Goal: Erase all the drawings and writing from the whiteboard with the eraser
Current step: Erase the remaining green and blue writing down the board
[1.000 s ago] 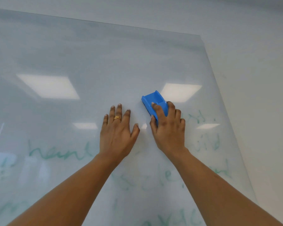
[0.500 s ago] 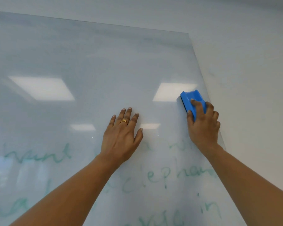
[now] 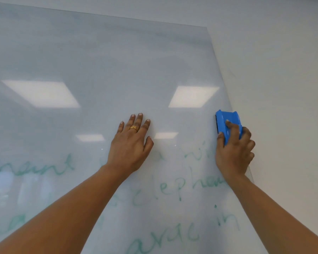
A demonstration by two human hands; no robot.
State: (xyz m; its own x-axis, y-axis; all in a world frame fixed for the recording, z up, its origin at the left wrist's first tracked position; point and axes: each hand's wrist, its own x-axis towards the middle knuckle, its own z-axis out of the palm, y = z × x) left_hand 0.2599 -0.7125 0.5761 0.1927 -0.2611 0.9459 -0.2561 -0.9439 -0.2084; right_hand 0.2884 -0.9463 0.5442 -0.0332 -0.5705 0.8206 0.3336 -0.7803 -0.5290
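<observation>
The right hand [image 3: 233, 153] is gripping the blue eraser [image 3: 228, 120], thumb along its left side and fingers curled over its back, holding it against the whiteboard [image 3: 99, 61] at the board's right edge. The left hand [image 3: 128, 147] is lying flat on the board, fingers straight and slightly spread, one wearing a gold ring [image 3: 134, 128]. Smeared green writing [image 3: 173, 187] is showing below both sets of fingers.

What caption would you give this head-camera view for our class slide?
Right hand grips a blue eraser at the right edge of the whiteboard; left hand rests flat, green writing below.
</observation>
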